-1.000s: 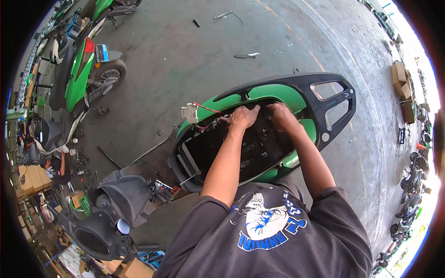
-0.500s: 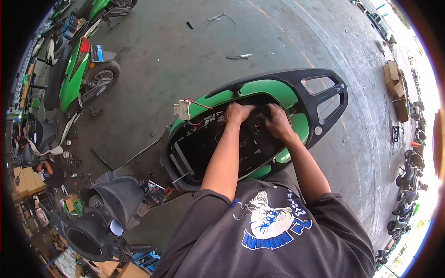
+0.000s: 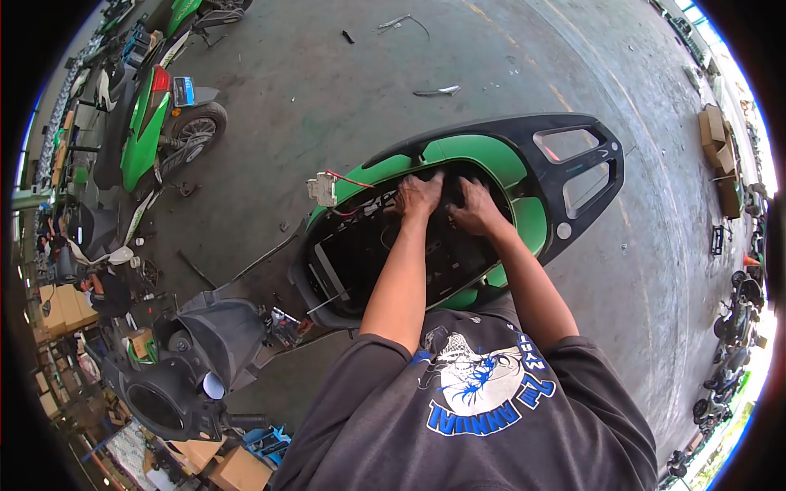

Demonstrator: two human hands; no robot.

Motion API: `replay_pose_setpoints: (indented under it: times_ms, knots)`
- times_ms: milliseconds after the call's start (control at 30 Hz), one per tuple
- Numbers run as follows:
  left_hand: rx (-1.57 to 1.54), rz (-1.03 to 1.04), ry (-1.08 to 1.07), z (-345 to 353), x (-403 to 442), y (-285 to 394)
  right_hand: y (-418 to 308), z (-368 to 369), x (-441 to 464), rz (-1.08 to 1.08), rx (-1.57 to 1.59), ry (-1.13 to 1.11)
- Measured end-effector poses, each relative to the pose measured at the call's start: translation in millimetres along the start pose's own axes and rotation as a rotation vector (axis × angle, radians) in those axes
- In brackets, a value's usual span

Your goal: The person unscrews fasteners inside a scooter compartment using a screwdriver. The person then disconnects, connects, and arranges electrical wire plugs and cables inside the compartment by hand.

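A scooter with green side panels (image 3: pixel 475 150) and a black rear rack (image 3: pixel 606 157) lies before me, its dark inner bay (image 3: pixel 368 254) uncovered. My left hand (image 3: pixel 418 195) reaches into the bay beside the wiring (image 3: pixel 377 201), with its fingertips at the far inner wall; what they grip is hidden. My right hand (image 3: pixel 475 207) is just right of it over the bay, fingers spread and apart, nothing seen in it. A pale connector block (image 3: pixel 322 189) on a red wire hangs outside the far edge of the body.
The scooter's grey front section with handlebar (image 3: pixel 214 340) is at lower left. Another green scooter (image 3: pixel 143 131) stands at upper left. Loose strips (image 3: pixel 437 91) lie on the floor. Cardboard boxes (image 3: pixel 715 139) are at right. A person (image 3: pixel 106 290) is at far left.
My right hand has moved slightly toward my left hand, and its fingers have spread. My left hand stays inside the bay, with its fingers shifted a little. The camera view has shifted slightly.
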State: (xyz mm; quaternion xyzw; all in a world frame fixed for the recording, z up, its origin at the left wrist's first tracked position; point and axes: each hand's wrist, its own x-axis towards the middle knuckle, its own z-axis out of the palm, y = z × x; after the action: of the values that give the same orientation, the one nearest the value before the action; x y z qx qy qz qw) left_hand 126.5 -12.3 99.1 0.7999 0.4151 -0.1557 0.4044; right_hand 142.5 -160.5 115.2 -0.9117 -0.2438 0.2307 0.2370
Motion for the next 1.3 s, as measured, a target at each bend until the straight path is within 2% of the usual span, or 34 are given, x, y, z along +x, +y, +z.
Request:
replay_pose_setpoints:
  times_ms: [33, 100, 167, 200, 333, 433, 500, 600, 667, 733, 833, 933, 1100, 1167, 1200, 1233, 1300]
  knots:
    - [0.009, -0.003, 0.003, 2.6, 7.4, -6.5, 2.5, -1.3, 4.4, 0.004, 0.057, 0.026]
    - [-0.034, 0.177, 0.012, 5.7, 17.6, -22.6, 8.7, -6.2, 25.0, -0.002, 0.039, -0.023]
    - [-0.030, 0.148, -0.066, 2.0, 18.0, -26.7, 13.1, -3.0, 34.8, -0.014, -0.016, -0.122]
    - [0.006, 0.142, -0.050, 1.1, 16.7, -26.5, 12.2, 3.9, 32.5, -0.047, 0.048, 0.087]
    - [0.089, 0.115, -0.116, -14.3, 11.5, -11.9, 10.1, 0.7, 27.0, -0.036, 0.143, 0.099]
    - [0.157, 0.076, -0.138, -21.2, -0.4, -1.8, 12.8, 3.7, 31.8, -0.072, 0.044, 0.038]
    - [0.198, 0.051, -0.123, -20.8, -2.6, -2.3, 4.2, -1.0, 37.4, 0.020, -0.091, -0.134]
    - [0.290, 0.033, -0.172, -22.2, -3.0, -7.2, -8.8, -8.2, 39.7, 0.040, -0.185, -0.186]
    - [0.356, 0.095, -0.098, -21.6, -8.4, -13.6, -7.4, -6.5, 45.6, 0.032, -0.219, -0.218]
    - [0.388, 0.094, -0.132, -28.4, -8.2, -14.8, -10.0, -9.5, 51.1, 0.025, -0.288, -0.296]
    - [0.414, 0.161, -0.124, -34.8, -12.7, -18.0, 2.6, -4.7, 55.5, -0.167, -0.359, -0.303]
    - [0.412, 0.278, -0.120, -35.0, -9.6, -31.7, 26.5, -1.4, 59.7, -0.504, -0.376, -0.226]
    - [0.412, 0.396, -0.067, -29.7, -6.6, -57.9, 9.2, -6.9, 63.9, -0.346, -0.319, -0.315]
    - [0.457, 0.507, 0.028, -29.1, -9.8, -60.7, -0.2, -11.9, 64.2, -0.255, -0.229, -0.349]
    - [0.496, 0.528, 0.088, -28.7, -11.6, -60.9, 3.5, -7.4, 68.6, -0.302, -0.238, -0.316]
    - [0.494, 0.524, 0.086, -30.8, -9.2, -59.0, 5.3, -7.6, 70.1, -0.303, -0.239, -0.321]
    - [0.632, 0.429, -0.008, -41.3, -10.0, -52.9, 1.4, -10.6, 67.8, -0.094, -0.071, -0.259]
